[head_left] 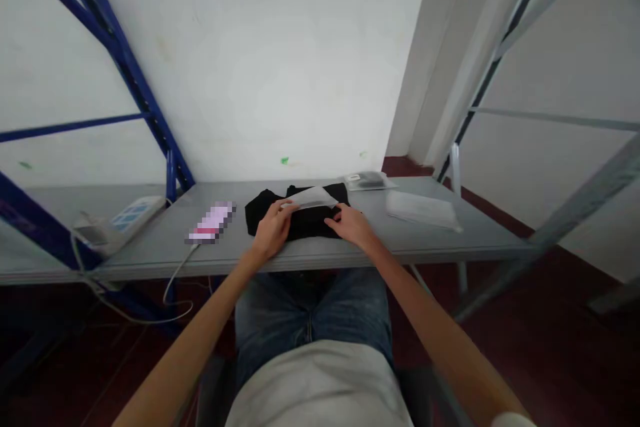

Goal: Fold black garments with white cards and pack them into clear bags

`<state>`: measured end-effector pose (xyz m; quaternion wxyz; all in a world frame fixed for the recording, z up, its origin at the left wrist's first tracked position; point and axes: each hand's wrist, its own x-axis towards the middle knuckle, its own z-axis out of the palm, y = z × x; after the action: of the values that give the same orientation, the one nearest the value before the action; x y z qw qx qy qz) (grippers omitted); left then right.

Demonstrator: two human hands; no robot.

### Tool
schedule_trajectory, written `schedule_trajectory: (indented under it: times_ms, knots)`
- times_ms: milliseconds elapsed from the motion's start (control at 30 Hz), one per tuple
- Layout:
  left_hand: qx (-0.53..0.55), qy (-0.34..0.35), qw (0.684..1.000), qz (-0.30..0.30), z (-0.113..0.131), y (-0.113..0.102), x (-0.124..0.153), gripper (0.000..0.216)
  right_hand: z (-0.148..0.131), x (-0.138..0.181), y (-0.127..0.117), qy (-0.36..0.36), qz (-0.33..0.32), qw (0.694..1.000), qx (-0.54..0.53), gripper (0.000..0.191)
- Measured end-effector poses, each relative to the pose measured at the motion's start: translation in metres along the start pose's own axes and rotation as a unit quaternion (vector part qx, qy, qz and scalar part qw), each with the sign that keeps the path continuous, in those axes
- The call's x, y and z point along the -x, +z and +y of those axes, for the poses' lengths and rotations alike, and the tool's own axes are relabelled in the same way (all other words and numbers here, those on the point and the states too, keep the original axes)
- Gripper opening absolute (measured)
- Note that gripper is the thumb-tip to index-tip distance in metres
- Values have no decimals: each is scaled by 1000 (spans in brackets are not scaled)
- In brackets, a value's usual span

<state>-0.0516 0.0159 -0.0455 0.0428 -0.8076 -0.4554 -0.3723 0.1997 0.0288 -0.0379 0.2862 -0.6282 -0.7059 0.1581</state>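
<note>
A translucent white plastic bag (314, 196) lies over black folded cloth (310, 223) near the front of the grey table. My left hand (273, 227) has its fingers closed on the bag's left end. At the bag's right end, my right hand (351, 222) is closed in a pinch by the bag's corner, just above the cloth. Its fingertips partly cover what they hold. More of the black cloth (257, 213) bulges out to the left of my left hand, and some shows behind the bag.
A stack of flat translucent bags (423, 209) lies at the right. Behind it sits a packed dark item in clear plastic (369, 180). To the left are a phone (213, 222) on a white cable (173, 280) and a power strip (135, 217). Blue metal posts (135, 80) flank the left side.
</note>
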Motion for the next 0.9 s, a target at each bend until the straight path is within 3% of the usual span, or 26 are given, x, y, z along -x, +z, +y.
schedule_trajectory:
  times_ms: [167, 233, 333, 500, 667, 900]
  knots:
    - [19, 13, 1000, -10, -14, -4, -3, 38, 9, 2, -8, -139, 72, 986, 54, 85]
    - [46, 25, 998, -23, -16, -3, -6, 38, 10, -5, -4, -211, 52, 975, 41, 80]
    - [76, 26, 996, -24, -15, -2, -8, 37, 11, -13, 2, -272, 9, 962, 14, 52]
    - [91, 21, 995, -35, -8, -3, -7, 29, 7, -9, 2, -262, 4, 965, 0, 37]
    - [56, 14, 996, -64, -11, -3, -6, 44, -3, -5, 2, -250, 23, 968, 28, 32]
    - [48, 11, 997, -51, -17, 5, -18, 23, -9, -12, 11, -258, 58, 961, 79, 12]
